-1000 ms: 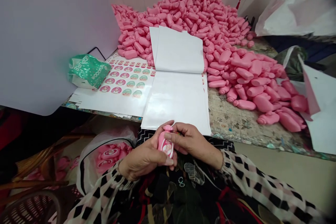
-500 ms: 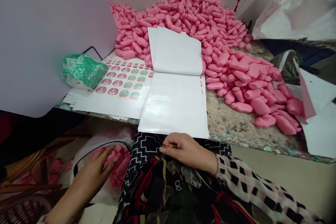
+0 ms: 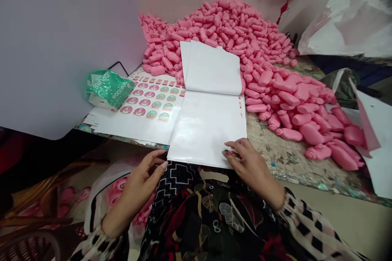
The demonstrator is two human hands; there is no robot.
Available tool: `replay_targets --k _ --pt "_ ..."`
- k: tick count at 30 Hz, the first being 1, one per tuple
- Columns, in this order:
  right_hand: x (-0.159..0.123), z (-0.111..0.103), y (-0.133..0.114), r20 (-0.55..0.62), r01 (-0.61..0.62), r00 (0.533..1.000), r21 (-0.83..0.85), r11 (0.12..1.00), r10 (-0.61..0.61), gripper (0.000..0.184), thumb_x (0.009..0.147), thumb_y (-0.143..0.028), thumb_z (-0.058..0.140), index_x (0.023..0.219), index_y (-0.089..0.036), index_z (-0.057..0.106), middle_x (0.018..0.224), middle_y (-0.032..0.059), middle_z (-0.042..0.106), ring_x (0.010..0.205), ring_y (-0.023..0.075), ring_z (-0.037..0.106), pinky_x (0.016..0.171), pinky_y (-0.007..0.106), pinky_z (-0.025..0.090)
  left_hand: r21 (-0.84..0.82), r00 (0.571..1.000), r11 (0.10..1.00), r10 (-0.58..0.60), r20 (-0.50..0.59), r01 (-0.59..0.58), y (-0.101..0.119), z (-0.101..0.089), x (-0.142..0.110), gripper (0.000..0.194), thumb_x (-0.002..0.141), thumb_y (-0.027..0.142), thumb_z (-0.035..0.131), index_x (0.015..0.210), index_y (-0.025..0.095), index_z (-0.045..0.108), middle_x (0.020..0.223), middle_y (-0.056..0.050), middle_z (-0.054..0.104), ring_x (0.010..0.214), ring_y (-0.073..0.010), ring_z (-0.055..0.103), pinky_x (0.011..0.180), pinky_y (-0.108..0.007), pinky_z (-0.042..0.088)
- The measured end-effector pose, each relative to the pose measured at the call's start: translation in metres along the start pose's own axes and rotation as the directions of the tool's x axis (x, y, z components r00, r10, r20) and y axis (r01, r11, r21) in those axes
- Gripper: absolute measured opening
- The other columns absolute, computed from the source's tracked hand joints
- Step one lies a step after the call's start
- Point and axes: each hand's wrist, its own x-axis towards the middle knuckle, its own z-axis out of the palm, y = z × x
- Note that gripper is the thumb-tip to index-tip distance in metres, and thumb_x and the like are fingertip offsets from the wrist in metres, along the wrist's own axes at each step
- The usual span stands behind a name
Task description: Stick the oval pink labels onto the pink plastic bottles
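My right hand (image 3: 249, 163) rests on the near right corner of a blank white backing sheet (image 3: 208, 126), fingers curled around a small colourful thing I cannot make out. My left hand (image 3: 143, 179) hovers empty with fingers apart just below the sheet's near left corner. A sheet of round pink and green stickers (image 3: 150, 98) lies to the left on the table. A huge heap of small pink plastic bottles (image 3: 245, 36) fills the back and right of the table (image 3: 275, 151). Below my left hand a clear bag (image 3: 101, 195) holds labelled pink bottles.
A green packet (image 3: 108, 87) lies at the table's left beside a white board (image 3: 61, 49). White plastic bags (image 3: 346, 24) sit at the far right. Woven baskets (image 3: 30, 228) stand on the floor at the lower left.
My left hand dropped the labelled pink bottle into the bag on the left, then rose empty to the sheet's edge. My right hand moved up onto the sheet's corner.
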Motion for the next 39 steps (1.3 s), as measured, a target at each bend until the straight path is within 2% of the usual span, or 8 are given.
replay_targets --k 5,12,16,20,22,25,32,39 --pt "-0.002 0.015 0.0 0.033 -0.004 0.999 -0.298 0.955 0.014 0.031 0.093 -0.039 0.038 0.117 -0.027 0.054 0.109 0.0055 0.05 0.068 0.0144 0.058 0.054 0.027 0.039 -0.095 0.995 0.991 -0.094 -0.027 0.091 0.002 0.007 0.007 0.045 0.082 0.043 0.055 0.12 0.02 0.049 0.093 -0.005 0.065 0.078 -0.0172 0.061 0.068 -0.029 0.051" --pt "-0.001 0.018 -0.003 0.051 0.068 0.997 -0.401 0.914 -0.052 0.031 0.095 -0.038 0.036 0.12 -0.028 0.049 0.109 0.0041 0.051 0.064 0.0128 0.057 0.049 0.026 0.036 -0.157 0.987 0.976 -0.159 -0.038 0.151 0.01 0.012 0.01 0.042 0.079 0.043 0.056 0.113 0.018 0.058 0.11 -0.009 0.064 0.084 -0.0191 0.062 0.069 -0.031 0.052" --pt "-0.002 0.019 -0.002 0.053 0.08 0.997 -0.438 0.895 -0.063 0.031 0.095 -0.038 0.036 0.121 -0.028 0.048 0.107 0.0034 0.052 0.063 0.0126 0.057 0.047 0.026 0.035 -0.091 0.994 0.991 -0.099 -0.041 0.095 0.003 0.009 0.009 0.041 0.082 0.043 0.054 0.116 0.02 0.06 0.107 -0.008 0.067 0.09 -0.0211 0.064 0.079 -0.034 0.052" --pt "-0.002 0.02 -0.003 0.061 0.089 0.996 -0.457 0.885 -0.068 0.03 0.094 -0.036 0.037 0.121 -0.028 0.048 0.106 0.0032 0.053 0.064 0.0127 0.058 0.047 0.026 0.035 0.103 0.998 0.995 0.021 -0.059 -0.015 -0.001 0.008 0.007 0.039 0.085 0.041 0.05 0.12 0.026 0.059 0.115 -0.005 0.065 0.108 -0.0215 0.058 0.095 -0.037 0.044" --pt "-0.002 0.02 -0.003 0.065 0.094 0.995 -0.454 0.886 -0.072 0.031 0.094 -0.036 0.038 0.122 -0.027 0.047 0.106 0.0033 0.053 0.066 0.0128 0.059 0.048 0.025 0.036 0.182 0.996 0.983 0.048 -0.074 -0.034 0.001 0.008 0.006 0.039 0.085 0.041 0.051 0.12 0.027 0.059 0.115 -0.005 0.065 0.108 -0.022 0.058 0.095 -0.037 0.043" --pt "-0.002 0.02 -0.002 0.066 0.098 0.995 -0.456 0.885 -0.076 0.031 0.094 -0.035 0.037 0.122 -0.026 0.047 0.106 0.0041 0.053 0.066 0.0129 0.059 0.048 0.026 0.035 0.171 0.993 0.985 0.055 -0.102 -0.037 0.006 0.009 0.005 0.038 0.085 0.041 0.051 0.117 0.025 0.06 0.113 -0.006 0.065 0.105 -0.022 0.059 0.093 -0.036 0.044" --pt "-0.002 0.019 -0.001 0.074 0.127 0.992 -0.445 0.886 -0.105 0.032 0.094 -0.033 0.036 0.122 -0.025 0.049 0.106 0.0065 0.055 0.067 0.0147 0.059 0.05 0.027 0.035 0.044 0.981 0.997 -0.051 -0.186 0.06 0.013 0.018 0.011 0.035 0.08 0.046 0.057 0.103 0.021 0.061 0.09 -0.003 0.067 0.079 -0.0175 0.062 0.071 -0.028 0.047" --pt "-0.002 0.018 -0.002 0.076 0.12 0.992 -0.397 0.91 -0.097 0.032 0.094 -0.032 0.036 0.122 -0.025 0.048 0.104 0.0056 0.055 0.069 0.0148 0.059 0.05 0.027 0.033 -0.156 0.967 0.972 -0.199 -0.159 0.174 0.03 0.019 0.017 0.027 0.074 0.043 0.063 0.079 0.018 0.06 0.066 0.002 0.059 0.057 -0.011 0.05 0.052 -0.022 0.037"
